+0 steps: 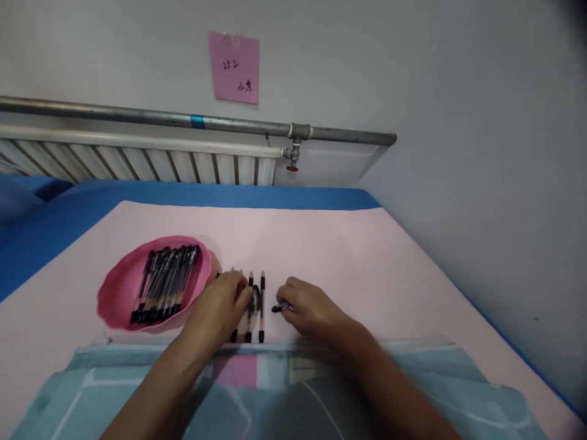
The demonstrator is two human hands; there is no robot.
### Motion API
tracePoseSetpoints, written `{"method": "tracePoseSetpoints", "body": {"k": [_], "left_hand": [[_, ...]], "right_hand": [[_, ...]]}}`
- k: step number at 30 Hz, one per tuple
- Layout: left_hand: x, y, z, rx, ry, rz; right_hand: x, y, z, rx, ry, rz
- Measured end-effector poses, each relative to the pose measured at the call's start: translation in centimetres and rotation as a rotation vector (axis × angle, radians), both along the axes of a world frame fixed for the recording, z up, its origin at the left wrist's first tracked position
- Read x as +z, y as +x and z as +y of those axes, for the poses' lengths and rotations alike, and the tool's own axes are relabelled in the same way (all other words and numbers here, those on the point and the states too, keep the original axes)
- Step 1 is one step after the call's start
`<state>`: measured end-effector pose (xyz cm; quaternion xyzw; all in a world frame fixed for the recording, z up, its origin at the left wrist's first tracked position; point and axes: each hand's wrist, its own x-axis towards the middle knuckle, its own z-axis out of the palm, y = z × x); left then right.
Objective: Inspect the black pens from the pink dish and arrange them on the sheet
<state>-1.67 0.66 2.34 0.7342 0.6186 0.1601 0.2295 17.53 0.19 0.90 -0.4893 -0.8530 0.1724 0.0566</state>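
- Working, by all appearances, at a handling step with pens and caps, over the near part of the desk, somewhat left of the middle of the near edge.
- Clamped in the right hand, between closed fingers and thumb: a small black piece, probably a pen cap, partly hidden by the grip.
- Bent over the row with the left hand, thumb and fingers drawn near each other; cannot tell whether gripping a pen, the black cap just beside the thumb, or nothing.
- Laid side by side between the hands and partly under the left one: uncapped pens, tips toward the far edge, black ends toward the near edge and the teal cloth there.
- Set left of the row, toward the desk's left edge: a pink bowl, holding a bundle of seemingly capped pens.
- Calling next, as a judgement, for a steady left hand on a single barrel and a right-hand pinch turned for lining up with a tip.
- Needing care, probably, with such close spacing: easy to nudge a neighbouring barrel and start a roll.
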Motion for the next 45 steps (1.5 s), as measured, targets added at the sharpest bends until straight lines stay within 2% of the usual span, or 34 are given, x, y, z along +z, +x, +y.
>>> {"method": "tracePoseSetpoints", "body": {"k": [4, 9, 16, 23, 28, 32, 39, 45], "left_hand": [[-0.1, 0.0, 0.0, -0.002, 0.0, -0.004], [-0.1, -0.1, 0.0, 0.003, -0.007, -0.003], [0.2, -0.1, 0.0, -0.001, -0.021, 0.003], [0.1, -0.2, 0.0, -0.01, -0.004, 0.014], [0.0, -0.2, 0.1, -0.003, -0.01, 0.021], [0.1, -0.1, 0.1, 0.004, -0.02, 0.032], [0.2, -0.2, 0.1, -0.011, -0.005, 0.045], [0.1, -0.3, 0.1, -0.025, -0.019, 0.038]], "right_hand": [[0.1, -0.3, 0.1, -0.002, 0.027, -0.072], [-0.2, -0.7, 0.4, -0.106, 0.023, -0.082], [-0.4, -0.6, 0.9, -0.308, -0.108, 0.168], [-0.7, -1.0, 0.9, -0.423, -0.131, 0.247], [-1.0, -1.8, 0.8, -0.403, -0.139, 0.28], [-0.5, -2.2, 0.6, -0.37, -0.114, 0.259], [0.5, -2.0, -0.2, -0.31, -0.201, 0.247], [0.5, -2.0, -0.2, -0.252, -0.197, 0.241]]}}
